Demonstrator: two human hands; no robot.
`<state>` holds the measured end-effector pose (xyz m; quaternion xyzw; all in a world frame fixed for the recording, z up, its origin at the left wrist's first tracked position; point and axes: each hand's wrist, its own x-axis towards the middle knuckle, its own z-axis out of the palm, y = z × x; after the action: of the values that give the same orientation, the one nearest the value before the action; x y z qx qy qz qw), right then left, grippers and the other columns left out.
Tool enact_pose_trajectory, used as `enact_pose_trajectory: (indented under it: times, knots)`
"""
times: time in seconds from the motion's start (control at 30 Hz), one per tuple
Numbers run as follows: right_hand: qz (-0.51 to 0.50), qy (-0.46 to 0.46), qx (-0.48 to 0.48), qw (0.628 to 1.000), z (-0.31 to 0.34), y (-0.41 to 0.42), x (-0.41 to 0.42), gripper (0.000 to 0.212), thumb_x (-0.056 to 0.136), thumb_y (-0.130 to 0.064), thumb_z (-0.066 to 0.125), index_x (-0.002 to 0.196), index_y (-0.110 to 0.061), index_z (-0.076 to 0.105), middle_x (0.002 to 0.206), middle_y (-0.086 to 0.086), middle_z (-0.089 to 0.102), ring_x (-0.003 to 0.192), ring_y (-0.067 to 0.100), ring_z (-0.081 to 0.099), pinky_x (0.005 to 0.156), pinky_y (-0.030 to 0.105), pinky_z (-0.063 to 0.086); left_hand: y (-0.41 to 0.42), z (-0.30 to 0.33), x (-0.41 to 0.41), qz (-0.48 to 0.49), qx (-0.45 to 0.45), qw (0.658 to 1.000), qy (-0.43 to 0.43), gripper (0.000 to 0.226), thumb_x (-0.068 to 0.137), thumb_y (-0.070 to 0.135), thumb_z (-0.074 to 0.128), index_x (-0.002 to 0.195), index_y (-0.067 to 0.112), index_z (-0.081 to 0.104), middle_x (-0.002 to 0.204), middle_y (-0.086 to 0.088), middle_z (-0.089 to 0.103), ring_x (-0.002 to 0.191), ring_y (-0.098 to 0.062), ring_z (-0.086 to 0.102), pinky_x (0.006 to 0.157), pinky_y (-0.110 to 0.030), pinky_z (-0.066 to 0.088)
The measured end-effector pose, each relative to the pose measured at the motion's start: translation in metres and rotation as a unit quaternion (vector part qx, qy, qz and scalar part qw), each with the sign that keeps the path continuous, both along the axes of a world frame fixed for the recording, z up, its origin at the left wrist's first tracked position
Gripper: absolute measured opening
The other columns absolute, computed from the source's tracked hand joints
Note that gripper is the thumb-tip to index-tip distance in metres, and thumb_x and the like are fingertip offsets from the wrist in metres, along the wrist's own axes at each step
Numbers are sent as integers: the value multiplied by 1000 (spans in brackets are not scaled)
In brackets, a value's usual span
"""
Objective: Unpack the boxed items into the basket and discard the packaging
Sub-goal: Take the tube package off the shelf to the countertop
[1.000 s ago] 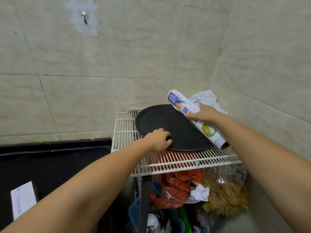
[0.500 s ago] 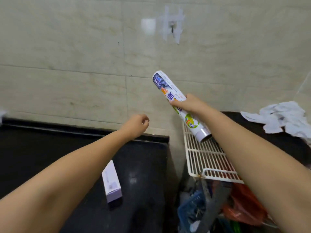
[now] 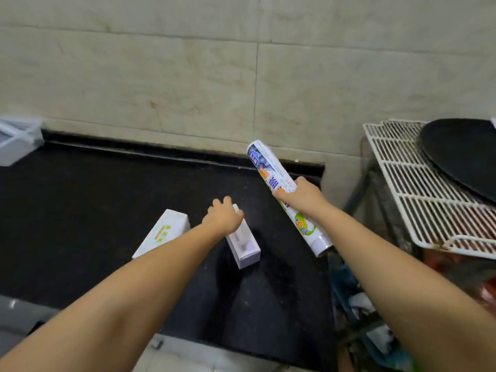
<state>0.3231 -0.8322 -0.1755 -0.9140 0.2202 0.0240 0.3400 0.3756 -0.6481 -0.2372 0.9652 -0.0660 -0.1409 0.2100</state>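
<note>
- Two white boxes (image 3: 243,241) lie on our black counter (image 3: 80,210); print unreadable.
- Our left hand (image 3: 222,217), fingers loosely spread, hovers over the right box.
- Our right hand (image 3: 302,198) grips a printed roll (image 3: 288,197) right of it; lettering blurred.

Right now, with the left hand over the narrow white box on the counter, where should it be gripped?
Across its long sides, from above. The narrow white box lies flat on the black counter, both sides clear, and the left hand already hovers over its far end.

Your right hand (image 3: 300,200) grips the printed roll (image 3: 284,197) above the black counter (image 3: 80,210); your left hand (image 3: 224,218) reaches over the narrow white box (image 3: 244,245), perhaps touching it. A second white box (image 3: 163,232) lies just beside.
</note>
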Motion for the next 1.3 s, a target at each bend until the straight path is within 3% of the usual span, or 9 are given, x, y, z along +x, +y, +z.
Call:
enact_pose_trajectory:
  times: [0.1,0.27,0.4,0.57,0.7,0.83,1.0,1.3]
  knots:
    - [-7,44,-4,999,-39,-12,-13,57,74,-53,63,108,-10,47,109,9,62,90,27,59,69,33,45,-23,-30,-5,75,-21,995,62,68,91,48,43,144,14,17,150,-19,19,129,-41,34,101,-47,33]
    - [-2,80,-39,996,-79,-39,-33,58,75,-54,62,109,-9,46,112,13,60,96,31,60,75,37,49,-52,-67,-13,170,-35,982,74,97,85,52,55,147,15,-9,156,-17,-14,134,-40,22,101,-47,35]
    - [17,85,-61,994,-95,-56,-36,59,76,-54,63,109,-8,46,112,14,60,97,32,60,75,38,50,-53,-74,-16,264,-71,961,45,103,82,39,63,146,4,-9,149,-22,19,132,-37,29,97,-48,38]
    - [45,76,-41,995,-95,-52,-18,57,76,-54,63,108,-10,46,113,13,58,92,29,59,70,33,46,-29,-62,-16,300,-147,942,39,72,83,36,60,134,-2,26,137,-22,40,123,-39,43,98,-49,42]
    - [93,34,-14,995,-77,-17,12,57,76,-53,63,108,-9,47,113,12,58,97,31,60,75,36,48,13,-35,-17,282,-212,935,-25,62,80,33,63,127,2,37,127,-17,51,113,-35,53,91,-42,47]
    - [162,-10,-4,987,-47,41,45,57,77,-52,62,111,-8,47,114,13,58,99,32,60,80,39,50,73,7,-11,309,-248,912,-109,58,79,32,65,124,6,40,123,-13,53,109,-31,54,82,-35,42]
    - [257,-54,-9,965,-13,131,72,56,78,-52,61,109,-8,45,111,13,58,96,31,60,73,37,47,175,48,-23,348,-236,889,-184,58,77,32,65,125,11,39,118,-6,52,98,-23,53,75,-34,41]
    - [369,-95,-41,924,11,325,78,56,76,-54,62,107,-10,45,109,12,58,91,30,59,67,33,43,371,64,-80,430,-199,851,-227,60,80,32,63,129,14,34,123,-8,51,95,-21,51,73,-36,45]
